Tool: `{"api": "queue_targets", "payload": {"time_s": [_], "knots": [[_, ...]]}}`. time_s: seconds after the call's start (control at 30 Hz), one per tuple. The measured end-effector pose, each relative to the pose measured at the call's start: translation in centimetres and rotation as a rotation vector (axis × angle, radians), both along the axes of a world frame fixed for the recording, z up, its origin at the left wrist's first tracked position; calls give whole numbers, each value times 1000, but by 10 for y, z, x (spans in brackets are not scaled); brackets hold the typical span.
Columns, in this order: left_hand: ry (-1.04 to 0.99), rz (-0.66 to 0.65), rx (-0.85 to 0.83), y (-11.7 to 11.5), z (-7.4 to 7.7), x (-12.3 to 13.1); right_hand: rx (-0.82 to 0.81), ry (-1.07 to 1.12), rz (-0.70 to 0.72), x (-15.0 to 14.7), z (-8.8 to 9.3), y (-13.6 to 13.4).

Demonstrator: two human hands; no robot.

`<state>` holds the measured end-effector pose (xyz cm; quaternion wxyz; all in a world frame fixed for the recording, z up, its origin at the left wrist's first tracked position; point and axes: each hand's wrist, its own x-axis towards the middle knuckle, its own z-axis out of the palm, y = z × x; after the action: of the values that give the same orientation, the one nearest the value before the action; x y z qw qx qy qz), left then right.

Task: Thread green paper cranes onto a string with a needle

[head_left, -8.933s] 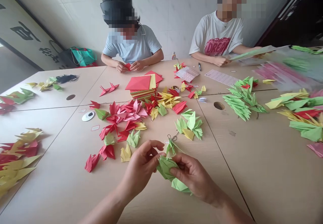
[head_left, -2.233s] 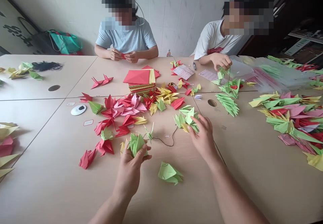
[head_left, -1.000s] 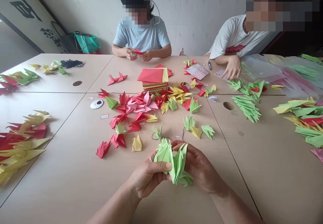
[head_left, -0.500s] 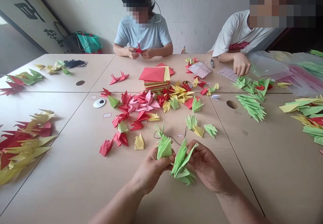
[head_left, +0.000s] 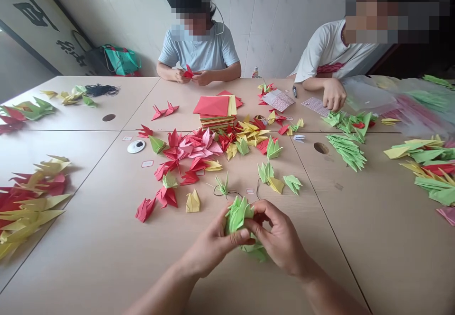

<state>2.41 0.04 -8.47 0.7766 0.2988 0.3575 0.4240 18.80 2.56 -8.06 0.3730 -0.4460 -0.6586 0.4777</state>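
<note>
Both hands meet over the near middle of the table around green origami paper cranes. My left hand is closed on the cranes, its thumb laid across their front. From the other side my right hand pinches them, thumb and fingers pressed to the folded paper. More green folded paper shows under my hands; whether it is held or hanging I cannot tell. Just beyond lies a green crane with a dark cord. A yellow folded crane sits to the left.
Red and pink cranes are heaped mid-table, before a stack of coloured paper. Further cranes lie at left and right. Two people sit opposite; one holds a red crane, the other's hand rests near green cranes.
My hands have come together. The green cranes held apart between them are now gathered into one bunch, and my right hand has moved left onto it. The view has shifted slightly.
</note>
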Motion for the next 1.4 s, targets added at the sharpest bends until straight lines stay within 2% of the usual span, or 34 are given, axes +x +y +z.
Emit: {"api": "queue_targets", "payload": {"time_s": [0.07, 0.13, 0.2, 0.3, 0.37, 0.43, 0.5, 0.6, 0.7, 0.77, 0.9, 1.0, 1.13, 1.23, 1.3, 1.4], "knots": [[43, 85, -56, 3, -1, 1, 94, -73, -19, 2, -1, 7], [36, 124, -113, 6, -2, 1, 198, -163, -104, 11, -3, 27], [21, 140, -145, 8, -2, 0, 313, -278, -232, 25, -7, 59], [26, 160, -143, 11, -3, -3, 377, -383, -317, 46, -12, 118], [31, 167, -133, 12, -3, -4, 396, -437, -309, 54, -12, 148], [39, 185, -124, 13, -4, -5, 420, -469, -289, 55, -8, 161], [49, 223, -115, 13, -4, -6, 468, -476, -296, 52, 0, 154], [72, 294, -80, 13, -5, -6, 559, -459, -331, 48, 14, 126], [94, 314, -70, 12, -5, -4, 591, -467, -343, 48, 19, 110], [99, 296, -85, 11, -4, -3, 574, -495, -360, 51, 14, 118], [107, 297, -76, 11, -5, -3, 492, -548, -399, 56, 1, 154], [130, 344, -42, 13, -7, -5, 484, -543, -426, 56, 6, 155], [266, 459, 66, 11, -10, -2, 532, -482, -486, 44, 26, 106], [417, 498, 194, 8, -10, 4, 494, -415, -374, 22, 32, 60], [479, 481, 272, 5, -9, 7, 386, -332, -249, 4, 30, 38], [448, 400, 320, 2, -7, 10, 89, -157, -180, -18, 22, 24]]}}
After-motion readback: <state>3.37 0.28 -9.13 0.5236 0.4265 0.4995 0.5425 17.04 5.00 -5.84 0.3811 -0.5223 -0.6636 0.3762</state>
